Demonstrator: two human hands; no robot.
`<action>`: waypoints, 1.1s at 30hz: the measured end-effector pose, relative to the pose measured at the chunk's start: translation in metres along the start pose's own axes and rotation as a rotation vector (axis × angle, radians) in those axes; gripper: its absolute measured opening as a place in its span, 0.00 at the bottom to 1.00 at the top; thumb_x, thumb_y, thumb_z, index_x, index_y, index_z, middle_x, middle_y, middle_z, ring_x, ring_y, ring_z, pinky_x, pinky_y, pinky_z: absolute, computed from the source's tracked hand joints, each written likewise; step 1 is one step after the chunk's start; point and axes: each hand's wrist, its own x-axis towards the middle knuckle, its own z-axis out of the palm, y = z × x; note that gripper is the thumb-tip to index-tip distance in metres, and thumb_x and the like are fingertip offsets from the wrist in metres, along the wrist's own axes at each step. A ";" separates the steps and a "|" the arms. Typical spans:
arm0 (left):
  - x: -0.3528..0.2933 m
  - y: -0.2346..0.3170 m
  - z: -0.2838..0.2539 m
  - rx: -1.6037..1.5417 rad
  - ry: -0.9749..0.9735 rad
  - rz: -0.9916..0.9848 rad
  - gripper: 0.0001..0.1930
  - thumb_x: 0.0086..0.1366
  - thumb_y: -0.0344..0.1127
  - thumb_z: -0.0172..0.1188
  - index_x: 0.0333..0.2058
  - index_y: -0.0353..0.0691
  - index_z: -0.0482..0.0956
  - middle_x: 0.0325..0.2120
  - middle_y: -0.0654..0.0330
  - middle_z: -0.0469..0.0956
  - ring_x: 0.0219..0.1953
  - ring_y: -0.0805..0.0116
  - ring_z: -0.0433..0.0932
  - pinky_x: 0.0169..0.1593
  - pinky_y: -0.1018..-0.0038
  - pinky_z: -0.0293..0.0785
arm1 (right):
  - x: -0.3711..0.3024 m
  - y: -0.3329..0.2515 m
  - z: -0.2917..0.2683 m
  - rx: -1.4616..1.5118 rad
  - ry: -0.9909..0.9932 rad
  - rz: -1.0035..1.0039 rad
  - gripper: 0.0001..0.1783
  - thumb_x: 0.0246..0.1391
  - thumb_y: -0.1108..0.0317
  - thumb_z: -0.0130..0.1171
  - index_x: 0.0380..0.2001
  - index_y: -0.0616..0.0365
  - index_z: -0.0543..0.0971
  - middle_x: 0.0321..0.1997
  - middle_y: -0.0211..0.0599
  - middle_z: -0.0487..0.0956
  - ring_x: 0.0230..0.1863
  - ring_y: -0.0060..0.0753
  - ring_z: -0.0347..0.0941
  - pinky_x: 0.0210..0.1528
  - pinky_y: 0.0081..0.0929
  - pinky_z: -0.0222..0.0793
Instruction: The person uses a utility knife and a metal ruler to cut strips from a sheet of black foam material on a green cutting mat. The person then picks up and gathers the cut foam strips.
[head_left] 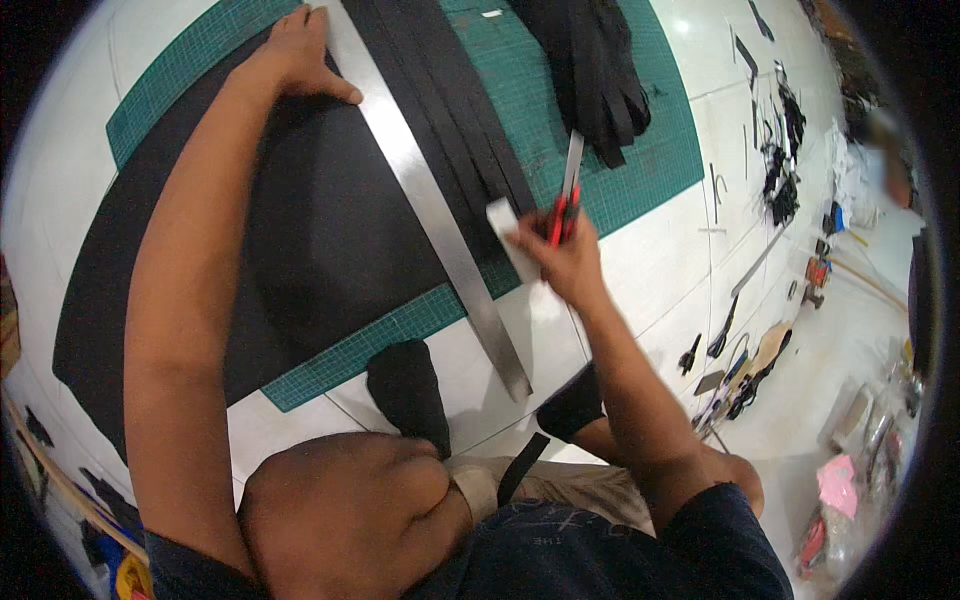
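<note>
My left hand (292,62) lies spread at the far end of a long steel ruler (425,195), with the thumb on its edge and the palm over a large black sheet (320,200). The ruler runs diagonally along the sheet, its near end reaching past a green cutting mat (375,340) onto the floor. Closed around a red-and-black cutter knife (562,215), my right hand (570,262) is right of the ruler. The knife's blade points away from me. A white flat piece (512,238) shows at the fingers of that hand; whether it is held is unclear. Black strips (440,100) lie beside the ruler.
A bundle of black strips (600,90) rests on the mat's far right. White floor tiles (650,270) surround the mat. Scissors (722,330), thin tools and black scraps (785,190) are scattered at the right. Plastic bags (865,430) lie farther right.
</note>
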 end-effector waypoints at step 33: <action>0.005 -0.003 -0.002 0.014 -0.066 -0.028 0.76 0.29 0.67 0.81 0.70 0.28 0.50 0.71 0.39 0.51 0.73 0.41 0.50 0.74 0.54 0.52 | -0.076 0.042 0.044 0.176 0.111 0.290 0.23 0.50 0.60 0.75 0.42 0.60 0.76 0.37 0.38 0.85 0.40 0.33 0.82 0.48 0.31 0.73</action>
